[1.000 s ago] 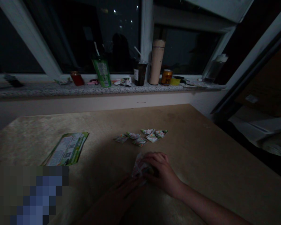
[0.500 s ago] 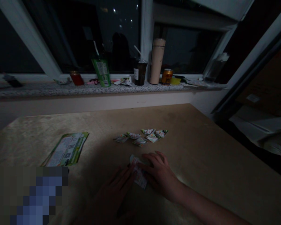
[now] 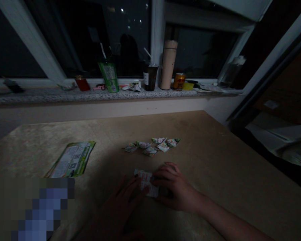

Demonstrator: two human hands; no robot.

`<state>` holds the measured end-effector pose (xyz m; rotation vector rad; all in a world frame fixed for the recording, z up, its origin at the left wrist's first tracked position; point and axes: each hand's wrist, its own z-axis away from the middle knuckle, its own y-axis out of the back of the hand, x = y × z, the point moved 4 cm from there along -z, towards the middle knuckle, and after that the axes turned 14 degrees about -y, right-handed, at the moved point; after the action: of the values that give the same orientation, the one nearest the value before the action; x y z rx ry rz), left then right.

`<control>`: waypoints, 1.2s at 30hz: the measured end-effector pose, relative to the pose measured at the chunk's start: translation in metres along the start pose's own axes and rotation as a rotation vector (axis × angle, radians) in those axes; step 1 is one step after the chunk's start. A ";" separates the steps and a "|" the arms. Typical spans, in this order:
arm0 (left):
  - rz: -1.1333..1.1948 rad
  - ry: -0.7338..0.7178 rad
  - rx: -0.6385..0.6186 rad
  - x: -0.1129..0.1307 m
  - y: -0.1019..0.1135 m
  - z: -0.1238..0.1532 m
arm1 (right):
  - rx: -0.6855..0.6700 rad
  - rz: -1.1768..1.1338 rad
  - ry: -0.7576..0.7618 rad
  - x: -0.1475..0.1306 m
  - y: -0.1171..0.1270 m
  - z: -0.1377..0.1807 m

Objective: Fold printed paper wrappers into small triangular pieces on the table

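Observation:
A small printed paper piece [image 3: 145,181] lies flat on the tan table [image 3: 215,157], partly folded. My right hand [image 3: 174,187] rests on its right side with fingers pressing it down. In deep shadow, my left hand [image 3: 120,207] touches the paper's left edge with its fingertips. Just beyond the paper lies a cluster of several folded paper triangles [image 3: 153,145].
A green printed leaflet [image 3: 71,160] lies at the left of the table. On the stone windowsill [image 3: 52,95] stand a green cup [image 3: 109,75], a dark cup with a straw [image 3: 149,76], a tall beige flask [image 3: 168,65], an orange can [image 3: 179,81] and a red jar [image 3: 82,83].
The paper, held up off the table between my hands a second ago, now lies flat and spread out to the left. Both hands have lowered onto it.

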<state>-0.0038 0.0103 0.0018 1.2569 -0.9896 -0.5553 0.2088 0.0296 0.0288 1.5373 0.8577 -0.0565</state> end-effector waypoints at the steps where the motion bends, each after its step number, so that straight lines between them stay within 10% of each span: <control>1: 0.021 -0.006 -0.002 0.001 0.001 0.000 | -0.002 0.007 0.009 0.000 0.000 0.000; 12: 0.045 -0.169 -0.054 0.013 0.011 -0.010 | -0.009 -0.039 -0.036 0.002 0.002 -0.004; 36: 0.112 -0.062 -0.008 0.020 0.018 -0.005 | 0.044 0.275 -0.052 0.010 -0.030 -0.048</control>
<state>0.0076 0.0019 0.0254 1.1753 -1.1017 -0.5123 0.1790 0.0733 0.0079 1.6756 0.6016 0.0846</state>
